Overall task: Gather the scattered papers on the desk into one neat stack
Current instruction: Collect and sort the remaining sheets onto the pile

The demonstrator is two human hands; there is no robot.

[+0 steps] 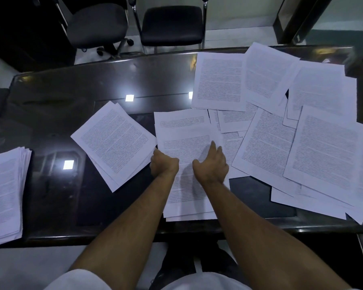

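- Dark glossy desk (76,97) carries white printed sheets over most of its right half; ceiling lights reflect in its bare left part
- A small pile of papers (187,164) lies at the middle of the desk's near edge, its sheets slightly fanned at the bottom
- Left hand (164,165) sits at the left edge of that pile, fingers curled under and seemingly pinching the paper's edge, though the grip itself is hidden
- Right hand (213,164) rests on top of the same pile, fingers spread open and flat-ish, holding nothing
- Left of the pile, a tilted pair of sheets (113,143) touches its upper left corner
- Right of the pile, overlapping loose sheets (281,122) spread to the desk's far and right edges
- Far left of the pile, a thicker stack (4,193) overhangs the desk's near edge
- Beyond the desk stand two dark chairs (172,24)
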